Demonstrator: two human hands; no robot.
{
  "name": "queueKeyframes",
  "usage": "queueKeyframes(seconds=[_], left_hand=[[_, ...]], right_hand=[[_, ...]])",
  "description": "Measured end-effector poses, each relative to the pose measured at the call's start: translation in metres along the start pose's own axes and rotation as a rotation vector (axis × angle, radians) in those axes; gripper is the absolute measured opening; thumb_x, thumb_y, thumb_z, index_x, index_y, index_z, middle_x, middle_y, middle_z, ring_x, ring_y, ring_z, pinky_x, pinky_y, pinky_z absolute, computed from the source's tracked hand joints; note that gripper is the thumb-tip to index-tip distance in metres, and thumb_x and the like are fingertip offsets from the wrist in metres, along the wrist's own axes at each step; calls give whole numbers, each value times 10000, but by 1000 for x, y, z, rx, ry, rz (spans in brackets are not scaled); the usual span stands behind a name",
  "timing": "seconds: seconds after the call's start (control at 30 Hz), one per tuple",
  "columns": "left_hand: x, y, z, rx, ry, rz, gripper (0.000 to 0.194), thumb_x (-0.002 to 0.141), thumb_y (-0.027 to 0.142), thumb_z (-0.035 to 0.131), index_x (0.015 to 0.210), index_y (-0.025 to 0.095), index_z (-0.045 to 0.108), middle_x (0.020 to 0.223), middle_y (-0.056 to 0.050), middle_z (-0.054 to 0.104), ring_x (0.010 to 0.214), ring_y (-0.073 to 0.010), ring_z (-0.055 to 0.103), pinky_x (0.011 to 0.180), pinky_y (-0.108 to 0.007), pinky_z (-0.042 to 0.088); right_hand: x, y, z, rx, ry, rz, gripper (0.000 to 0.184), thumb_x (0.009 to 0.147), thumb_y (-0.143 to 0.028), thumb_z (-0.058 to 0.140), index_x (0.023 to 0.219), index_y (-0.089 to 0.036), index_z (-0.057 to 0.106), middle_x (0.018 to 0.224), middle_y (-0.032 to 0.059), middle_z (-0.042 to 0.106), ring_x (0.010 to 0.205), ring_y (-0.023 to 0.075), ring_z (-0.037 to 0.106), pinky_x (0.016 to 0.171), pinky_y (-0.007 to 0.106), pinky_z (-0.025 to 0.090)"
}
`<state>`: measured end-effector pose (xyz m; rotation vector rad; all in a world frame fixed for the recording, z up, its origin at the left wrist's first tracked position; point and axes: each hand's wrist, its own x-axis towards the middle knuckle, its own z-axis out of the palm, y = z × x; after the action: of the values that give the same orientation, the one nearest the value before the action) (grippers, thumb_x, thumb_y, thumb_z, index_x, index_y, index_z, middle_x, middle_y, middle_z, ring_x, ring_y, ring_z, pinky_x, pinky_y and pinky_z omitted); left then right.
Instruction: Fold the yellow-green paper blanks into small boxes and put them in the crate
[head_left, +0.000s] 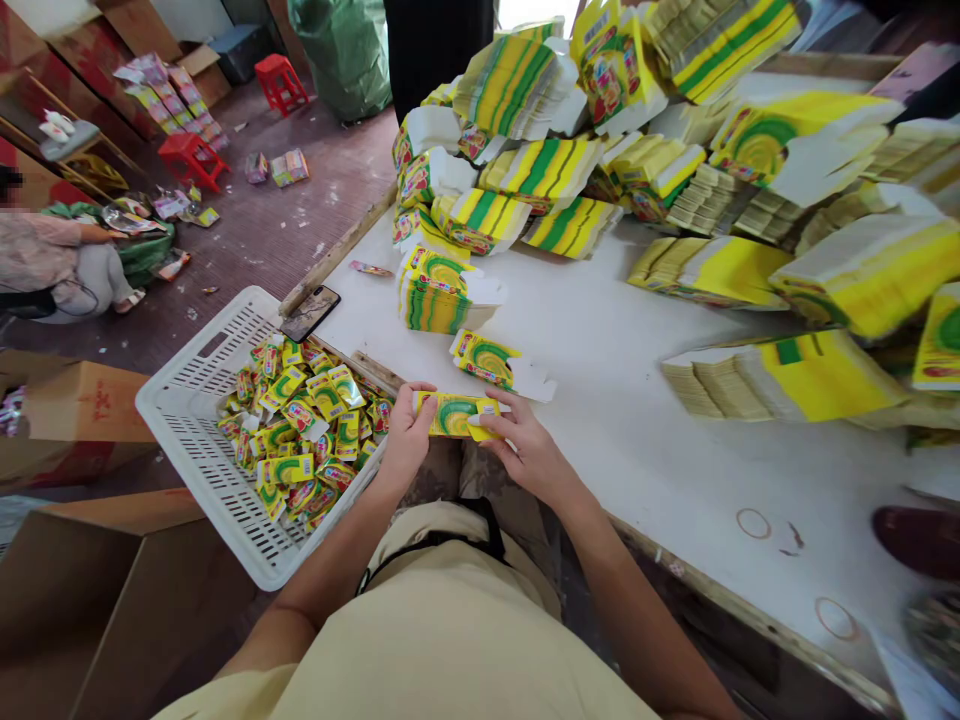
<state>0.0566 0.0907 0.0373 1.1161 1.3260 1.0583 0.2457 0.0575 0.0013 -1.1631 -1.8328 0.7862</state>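
Between my two hands, at the table's near edge, is a yellow and green printed carton (456, 414). My left hand (409, 435) grips its left end, the thumb on its face. My right hand (527, 445) has its fingers closed on the right end, by a small flap. Just beyond lies another flat carton (486, 358) with white tabs. Behind that stands a short stack of flat cartons (437, 300). To my left, a white plastic basket (196, 440) holds many small yellow packets (300, 430).
Bundles of flat cartons (555, 170) are heaped across the table (600, 470). A phone (310, 313) rests at the table's left corner. Cardboard boxes (97, 580) stand left of the basket. Further off are red stools (191, 160) and a seated person (56, 260).
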Motion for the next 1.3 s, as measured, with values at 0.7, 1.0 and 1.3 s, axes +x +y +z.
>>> queueKeyframes(seconds=[0.7, 1.0, 1.3], left_hand=[[3, 5, -32, 236, 51, 60, 277, 857, 448, 580, 999, 211, 552, 855, -12, 583, 727, -156, 551, 705, -279, 472], [22, 1, -157, 934, 574, 195, 417, 755, 394, 646, 1097, 160, 594, 1093, -125, 575, 1077, -300, 513, 952, -479, 433], [5, -25, -17, -63, -122, 19, 601, 654, 523, 773, 1115, 202, 557, 1081, -97, 654, 974, -214, 629, 873, -381, 510]], right_hand=[[10, 12, 13, 441, 121, 308, 728, 752, -443, 750, 1351, -256, 381, 1390, 136, 483, 1066, 234, 614, 885, 416, 550], [50, 62, -1, -355, 274, 336, 315, 790, -145, 599, 1104, -152, 569, 1002, 159, 646, 967, 325, 565, 889, 535, 471], [31, 21, 8, 269, 366, 357, 431, 748, -351, 724, 1033, -244, 420, 819, -11, 582, 739, 182, 605, 687, 335, 535]])
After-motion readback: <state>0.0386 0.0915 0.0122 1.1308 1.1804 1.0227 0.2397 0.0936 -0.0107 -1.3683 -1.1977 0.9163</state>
